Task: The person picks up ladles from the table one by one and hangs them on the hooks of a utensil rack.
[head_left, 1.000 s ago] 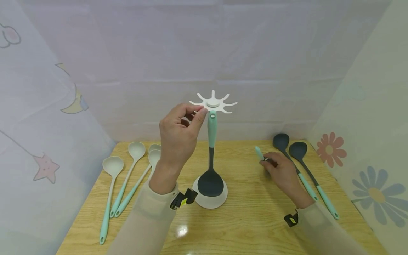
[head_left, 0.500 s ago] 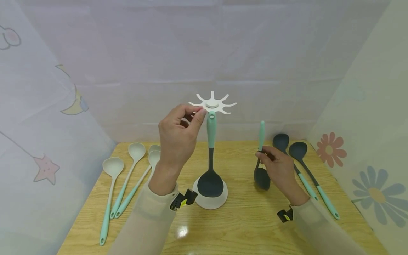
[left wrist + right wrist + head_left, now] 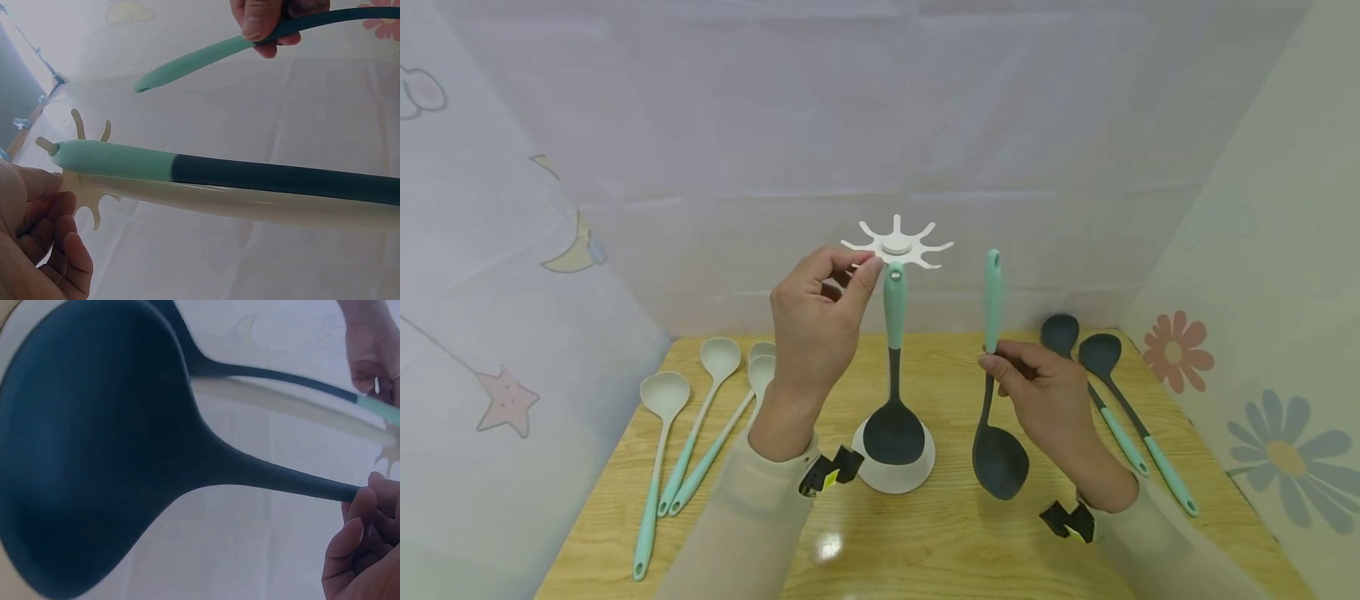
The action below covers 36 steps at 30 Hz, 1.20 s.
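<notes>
A white utensil stand point(image 3: 896, 243) has a star of hooks on top and a round base point(image 3: 895, 477). From its front hook hangs a black ladle point(image 3: 893, 433) by the hole in its mint handle. My left hand point(image 3: 816, 325) pinches a hook of the stand beside that handle; the pinch shows closer in the left wrist view point(image 3: 37, 231). To the right, my right hand point(image 3: 1052, 408) grips a second black ladle point(image 3: 1002, 462) where the mint handle meets the black shaft. This ladle is held upright above the table, bowl down. Its bowl fills much of the right wrist view.
Several white ladles point(image 3: 666, 396) with mint handles lie at the left of the wooden table point(image 3: 955, 550). Two black ladles point(image 3: 1101, 354) lie at the right, one partly behind my right hand. A pale cloth wall point(image 3: 895, 100) rises behind the table, with patterned ones at both sides.
My right hand has raised the second black ladle from low over the table, turned it upright and brought it left toward the stand. My left hand has stayed at the hook.
</notes>
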Each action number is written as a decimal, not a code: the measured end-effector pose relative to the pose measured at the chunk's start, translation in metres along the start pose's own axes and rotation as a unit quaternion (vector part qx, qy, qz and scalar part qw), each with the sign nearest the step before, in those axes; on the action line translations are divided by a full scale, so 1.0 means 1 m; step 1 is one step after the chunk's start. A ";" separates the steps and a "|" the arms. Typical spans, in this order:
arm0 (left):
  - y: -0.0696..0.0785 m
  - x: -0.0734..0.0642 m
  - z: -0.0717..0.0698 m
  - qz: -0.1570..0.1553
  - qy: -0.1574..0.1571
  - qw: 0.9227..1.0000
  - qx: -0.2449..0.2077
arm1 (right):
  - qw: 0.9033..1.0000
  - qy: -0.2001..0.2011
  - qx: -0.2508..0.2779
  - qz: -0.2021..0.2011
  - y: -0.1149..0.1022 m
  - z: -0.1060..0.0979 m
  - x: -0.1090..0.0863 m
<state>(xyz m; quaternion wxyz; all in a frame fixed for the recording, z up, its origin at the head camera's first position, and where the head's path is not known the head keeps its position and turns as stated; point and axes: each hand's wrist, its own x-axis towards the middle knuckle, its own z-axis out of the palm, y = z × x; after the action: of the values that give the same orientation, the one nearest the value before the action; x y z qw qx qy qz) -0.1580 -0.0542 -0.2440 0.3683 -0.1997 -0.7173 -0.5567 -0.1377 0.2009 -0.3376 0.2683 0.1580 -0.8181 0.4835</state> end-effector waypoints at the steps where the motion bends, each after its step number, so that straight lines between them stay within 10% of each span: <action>1: 0.000 0.000 0.000 0.000 0.000 1.000 -0.001 | 1.000 0.002 0.002 -0.011 -0.004 0.000 0.000; 10: 0.002 0.000 0.002 0.000 -0.001 1.000 -0.006 | 0.992 -0.008 0.011 -0.128 -0.025 -0.002 -0.003; 36: 0.002 -0.001 0.003 0.000 -0.002 1.000 0.004 | 0.984 -0.008 0.038 -0.173 -0.027 0.016 0.007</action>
<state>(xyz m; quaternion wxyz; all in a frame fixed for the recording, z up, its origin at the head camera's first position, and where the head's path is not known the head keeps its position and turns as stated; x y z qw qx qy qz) -0.1568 -0.0504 -0.2437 0.3674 -0.1991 -0.7201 -0.5539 -0.1334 0.1738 -0.3207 0.3348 0.3108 -0.7618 0.4593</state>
